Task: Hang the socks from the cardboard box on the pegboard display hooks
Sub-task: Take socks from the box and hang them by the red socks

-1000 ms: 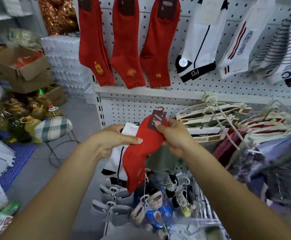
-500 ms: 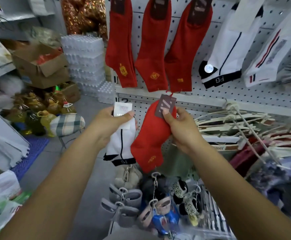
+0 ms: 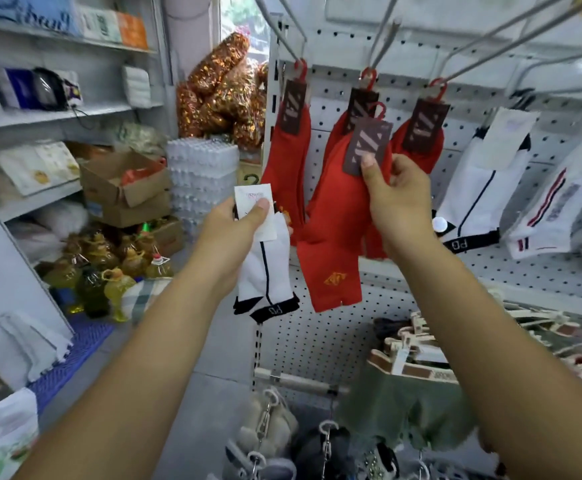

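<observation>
The red sock (image 3: pixel 334 237), pinched at its brown card label (image 3: pixel 369 147) by the closed right hand (image 3: pixel 398 206), is raised before the pegboard (image 3: pixel 338 109) so that its red plastic hook (image 3: pixel 379 110) sits near the middle display hook (image 3: pixel 381 46), where a matching pair already hangs. The left hand (image 3: pixel 234 233), thumb pressed on the paper header, grips a white sock (image 3: pixel 269 271) lower and to the left, apparently kept in reserve for the white pairs (image 3: pixel 483 188) toward the pegboard's right edge. The cardboard box (image 3: pixel 123 181) sits on a shelf at left.
</observation>
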Demonstrator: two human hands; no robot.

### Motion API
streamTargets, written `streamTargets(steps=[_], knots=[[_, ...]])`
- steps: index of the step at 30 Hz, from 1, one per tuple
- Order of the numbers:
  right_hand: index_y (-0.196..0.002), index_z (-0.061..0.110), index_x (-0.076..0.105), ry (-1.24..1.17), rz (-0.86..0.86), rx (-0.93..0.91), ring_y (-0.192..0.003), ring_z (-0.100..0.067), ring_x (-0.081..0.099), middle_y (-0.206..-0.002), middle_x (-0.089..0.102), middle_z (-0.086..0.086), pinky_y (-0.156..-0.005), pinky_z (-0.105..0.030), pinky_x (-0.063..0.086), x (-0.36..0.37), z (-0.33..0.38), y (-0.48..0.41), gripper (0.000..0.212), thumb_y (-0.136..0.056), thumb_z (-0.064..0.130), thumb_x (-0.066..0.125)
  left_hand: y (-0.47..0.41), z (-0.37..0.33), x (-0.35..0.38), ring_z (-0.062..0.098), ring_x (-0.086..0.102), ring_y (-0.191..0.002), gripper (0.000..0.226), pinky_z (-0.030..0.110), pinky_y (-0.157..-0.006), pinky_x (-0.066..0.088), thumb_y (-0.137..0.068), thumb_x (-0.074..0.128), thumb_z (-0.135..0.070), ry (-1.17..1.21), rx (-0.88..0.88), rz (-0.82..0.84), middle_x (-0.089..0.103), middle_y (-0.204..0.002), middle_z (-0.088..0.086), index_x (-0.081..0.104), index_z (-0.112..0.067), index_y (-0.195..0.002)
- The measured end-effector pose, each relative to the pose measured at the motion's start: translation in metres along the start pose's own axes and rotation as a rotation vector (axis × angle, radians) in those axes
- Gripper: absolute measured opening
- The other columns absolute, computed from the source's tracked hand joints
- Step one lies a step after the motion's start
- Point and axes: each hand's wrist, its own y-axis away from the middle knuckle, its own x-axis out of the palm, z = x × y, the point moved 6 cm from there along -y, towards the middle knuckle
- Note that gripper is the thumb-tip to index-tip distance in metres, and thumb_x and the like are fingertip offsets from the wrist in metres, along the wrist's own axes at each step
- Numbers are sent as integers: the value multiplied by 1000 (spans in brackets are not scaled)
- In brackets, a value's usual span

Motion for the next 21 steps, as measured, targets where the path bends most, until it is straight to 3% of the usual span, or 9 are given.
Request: streamTargets(steps=[4, 6, 9, 12, 15, 18, 21], knots=[[-93, 17, 67, 17, -21, -77, -86, -24, 70, -93, 74, -7, -81, -50, 59, 0, 22, -33, 20, -95, 37, 66, -1, -19, 15, 20, 77, -90, 23, 35, -82, 62, -103, 58, -26, 52, 20, 24, 80, -96, 3, 67, -13, -120], [-94, 21, 65, 47, -6, -119, -80, -12, 67, -90, 71, 1, -77, -40, 60, 0, 27, -39, 10, -97, 31, 65, 1, -25, 19, 21, 77, -94, 23, 44, -94, 58, -103, 58, -29, 42, 39, 44, 80, -98, 3, 68, -15, -119], [-102, 21, 65, 45, 7, -140, -83, -4, 67, -94, 71, 6, -74, -24, 57, 1, 28, -45, 7, -98, 26, 64, 5, -29, 25, 23, 77, -96, 25, 48, -96, 57, -104, 56, -30, 64, 41, 74, 80, -99, 4, 67, -14, -119], [-102, 22, 65, 56, 79, -139, -89, -9, 70, -98, 73, 1, -78, -26, 58, 3, 29, -49, 5, -98, 25, 64, 12, -34, 29, 22, 78, -90, 27, 40, -88, 61, -107, 51, -28, 100, 39, 101, 80, -97, 6, 64, -11, -123], [-104, 16, 66, 100, 152, -96, -86, -10, 70, -96, 73, -2, -76, -29, 59, 3, 26, -46, 11, -98, 25, 64, 17, -35, 32, 30, 77, -93, 29, 46, -92, 59, -109, 46, -27, 165, 13, 118, 79, -100, 14, 62, -8, -123], [-106, 14, 66, 138, 124, -19, -88, -19, 70, -98, 73, -9, -76, -38, 60, -6, 17, -40, 20, -97, 31, 64, 19, -30, 34, 35, 76, -97, 34, 48, -94, 56, -110, 41, -30, 251, -35, 124, 77, -103, 18, 63, -6, -120], [-113, 19, 60, 134, 43, 56, -95, -15, 67, -106, 69, -1, -79, -34, 56, -23, 10, -21, 25, -96, 37, 64, 23, -23, 38, 36, 74, -103, 38, 47, -94, 55, -108, 43, -34, 358, -110, 149, 75, -109, 22, 64, -5, -121]])
